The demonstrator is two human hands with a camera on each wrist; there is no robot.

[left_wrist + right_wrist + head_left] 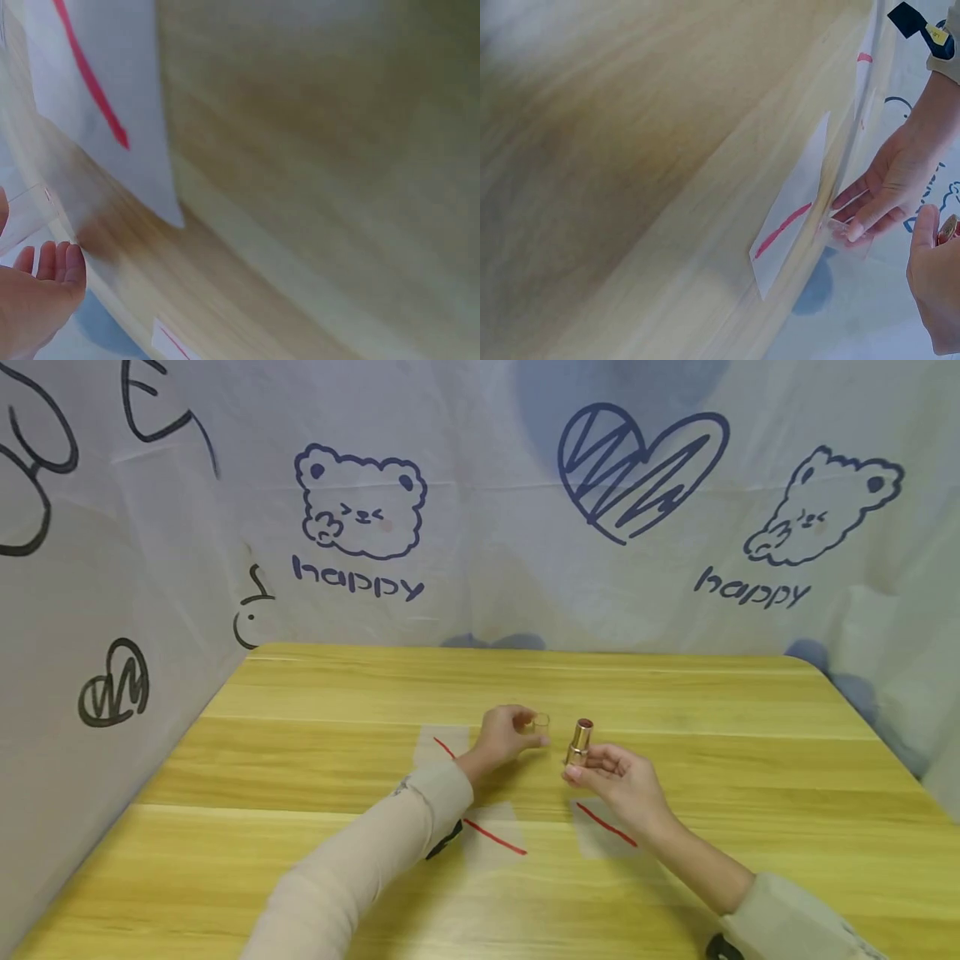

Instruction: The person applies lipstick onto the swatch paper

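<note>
Over the middle of the table, my left hand (504,737) holds a small clear cap (542,727) between thumb and fingers. To its right, my right hand (628,781) pinches a gold lipstick (579,745) by its base. The tube stands nearly upright, its dark red end on top, a short gap from the cap. In the left wrist view the see-through cap (28,217) shows at the left edge above the fingers (61,262). The right wrist view catches the lipstick (949,229) only in part, at the right edge.
Three pale paper pieces, each with a red stroke, lie on the wooden table (300,760): one front left (491,864), one below the right hand (592,839), one behind the left forearm (438,756). A white cloth (487,527) with drawings hangs behind.
</note>
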